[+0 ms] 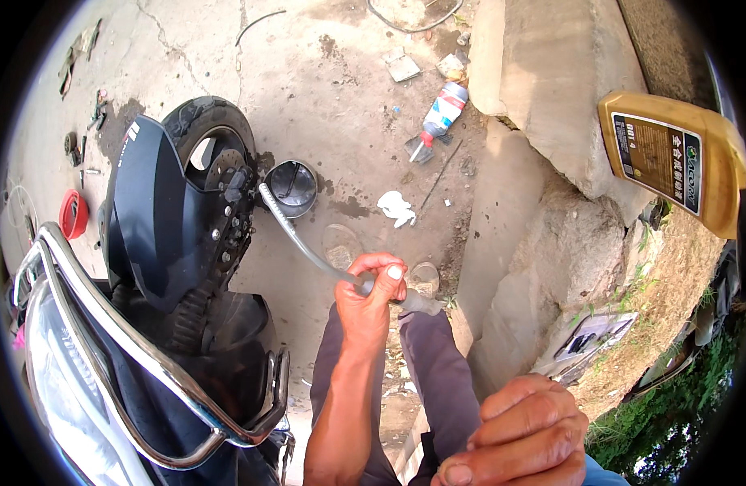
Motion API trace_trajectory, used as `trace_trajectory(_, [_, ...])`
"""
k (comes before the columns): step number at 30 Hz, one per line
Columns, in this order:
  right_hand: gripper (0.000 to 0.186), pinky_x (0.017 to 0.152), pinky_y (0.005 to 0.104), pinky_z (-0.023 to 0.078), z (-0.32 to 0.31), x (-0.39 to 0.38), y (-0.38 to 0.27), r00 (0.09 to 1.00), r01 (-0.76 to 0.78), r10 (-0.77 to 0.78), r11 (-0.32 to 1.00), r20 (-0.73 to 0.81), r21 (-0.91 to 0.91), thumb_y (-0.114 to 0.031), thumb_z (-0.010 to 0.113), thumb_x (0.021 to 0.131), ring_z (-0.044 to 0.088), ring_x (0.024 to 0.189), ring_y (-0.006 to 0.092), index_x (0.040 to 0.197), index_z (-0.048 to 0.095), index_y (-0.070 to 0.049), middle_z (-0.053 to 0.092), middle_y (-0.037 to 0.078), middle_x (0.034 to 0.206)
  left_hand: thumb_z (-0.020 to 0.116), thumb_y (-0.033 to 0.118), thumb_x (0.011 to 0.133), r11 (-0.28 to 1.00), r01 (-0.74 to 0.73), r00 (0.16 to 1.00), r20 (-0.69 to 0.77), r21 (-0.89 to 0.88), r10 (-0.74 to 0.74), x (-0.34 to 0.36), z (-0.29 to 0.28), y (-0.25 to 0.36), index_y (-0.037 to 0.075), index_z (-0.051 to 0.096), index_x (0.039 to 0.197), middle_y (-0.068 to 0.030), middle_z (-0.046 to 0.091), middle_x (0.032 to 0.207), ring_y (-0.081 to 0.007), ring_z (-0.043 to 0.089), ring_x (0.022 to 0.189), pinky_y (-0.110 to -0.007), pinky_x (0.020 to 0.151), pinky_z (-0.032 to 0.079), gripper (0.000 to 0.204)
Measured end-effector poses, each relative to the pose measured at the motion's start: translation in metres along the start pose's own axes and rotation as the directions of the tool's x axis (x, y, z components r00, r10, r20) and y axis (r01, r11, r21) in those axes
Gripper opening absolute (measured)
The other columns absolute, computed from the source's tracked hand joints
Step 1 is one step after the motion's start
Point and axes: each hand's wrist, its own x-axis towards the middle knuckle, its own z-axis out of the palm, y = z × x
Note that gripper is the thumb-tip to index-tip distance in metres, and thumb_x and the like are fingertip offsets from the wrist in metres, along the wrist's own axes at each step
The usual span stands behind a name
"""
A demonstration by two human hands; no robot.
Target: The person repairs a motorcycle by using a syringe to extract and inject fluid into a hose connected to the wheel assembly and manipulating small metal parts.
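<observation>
My left hand (371,296) is closed around a clear flexible hose (301,243), thumb on top. The hose's far end is at the left edge of a round metal-rimmed container (292,189), as seen from above; I cannot tell whether they touch. A wider translucent piece (420,304) sticks out on the other side of this hand. My right hand (523,433) is raised at the lower right, fingers curled and thumb pressed in; whatever it may hold is hidden. On the left stands a scooter with a dark front fender (150,202) and a front wheel (215,130).
Chrome bars (138,356) frame the scooter's front. A gold plastic bottle (673,158) stands on the ledge at right, by rough concrete blocks (551,89). A plastic bottle with a red nozzle (444,112), crumpled white tissue (396,208) and a red bowl (74,214) lie on the ground.
</observation>
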Motion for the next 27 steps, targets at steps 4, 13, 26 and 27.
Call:
trace_trajectory(4, [0.019, 0.055, 0.0310, 0.043, 0.001, 0.008, -0.005, 0.997, 0.049, -0.053, 0.996, -0.060, -0.070, -0.004, 0.064, 0.083, 0.056, 0.064, 0.0192, 0.089, 0.047, -0.009, 0.073, 0.014, 0.093, 0.071, 0.011, 0.089, 0.999, 0.036, 0.999, 0.026, 0.001, -0.036, 0.000, 0.008, 0.000, -0.001, 0.062, 0.098, -0.0104, 0.060, 0.079, -0.0150, 0.054, 0.067, -0.030, 0.064, 0.045, 0.018])
trace_trajectory(13, [0.023, 0.057, 0.0329, 0.043, 0.000, 0.004, -0.009, 0.991, 0.111, -0.114, 0.992, -0.063, -0.062, -0.006, 0.058, 0.081, 0.055, 0.064, 0.0201, 0.085, 0.036, -0.010, 0.073, 0.016, 0.087, 0.072, 0.013, 0.089, 0.999, 0.035, 0.999, 0.021, -0.003, -0.035, -0.001, 0.007, 0.003, -0.001, 0.062, 0.098, -0.0098, 0.059, 0.077, -0.0150, 0.053, 0.065, -0.031, 0.065, 0.046, 0.019])
trace_trajectory(26, [0.030, 0.058, 0.0260, 0.044, -0.005, -0.035, -0.019, 0.959, -0.249, 0.276, 0.930, 0.065, -0.269, -0.010, 0.087, 0.071, 0.055, 0.068, 0.0130, 0.094, 0.068, -0.017, 0.060, -0.002, 0.088, 0.070, 0.011, 0.090, 0.981, 0.098, 0.995, -0.027, 0.169, -0.095, -0.002, -0.005, 0.005, -0.002, 0.063, 0.097, -0.0063, 0.060, 0.075, -0.0105, 0.053, 0.063, -0.027, 0.060, 0.044, 0.016])
trace_trajectory(27, [0.028, 0.060, 0.0283, 0.046, -0.006, -0.024, -0.003, 0.974, -0.223, 0.224, 0.925, -0.033, -0.308, -0.006, 0.082, 0.074, 0.058, 0.070, 0.0159, 0.097, 0.068, -0.012, 0.062, 0.002, 0.090, 0.071, 0.012, 0.090, 0.961, 0.175, 0.983, 0.009, 0.212, -0.181, -0.001, 0.018, 0.001, 0.000, 0.065, 0.097, -0.0012, 0.059, 0.073, -0.0079, 0.052, 0.062, -0.026, 0.058, 0.043, 0.015])
